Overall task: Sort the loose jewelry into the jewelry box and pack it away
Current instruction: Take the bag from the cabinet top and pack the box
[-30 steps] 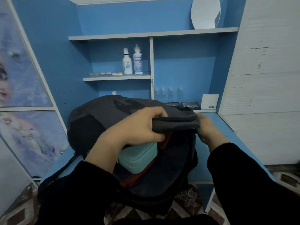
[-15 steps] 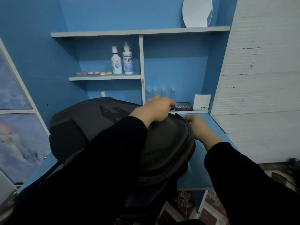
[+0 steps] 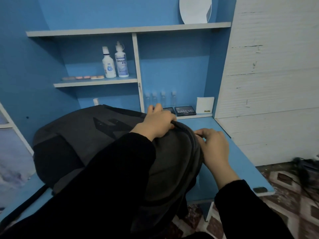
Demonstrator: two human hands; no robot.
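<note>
The left hand [image 3: 156, 124] curls its fingers over the top rim of the dark grey backpack [image 3: 89, 135] and grips the fabric tightly. Just to its right, the right hand [image 3: 214, 146] pinches the same rim narrowly between thumb and fingertips. Whether it holds a zip pull or only cloth is too small to tell. Both arms wear black sleeves [image 3: 103, 183], and the left one lies across the bag in the lower middle of the frame, hiding much of it. The flap covers the opening, so the jewelry box is out of sight.

The backpack lies on a blue desk [image 3: 241, 157] and overhangs its front edge. Behind the left hand, at the back of the desk, stand four small clear bottles [image 3: 160, 99], a dark palette marked MATTE [image 3: 185, 111] and a white box marked NUDE [image 3: 205, 105]. On the shelf at upper left are two white bottles [image 3: 115, 63] beside a flat strip of pinkish pans [image 3: 82, 77]. A round white mirror [image 3: 194, 9] stands on the top shelf. White boards [image 3: 276, 83] fill the right side, above a patterned floor [image 3: 293, 200].
</note>
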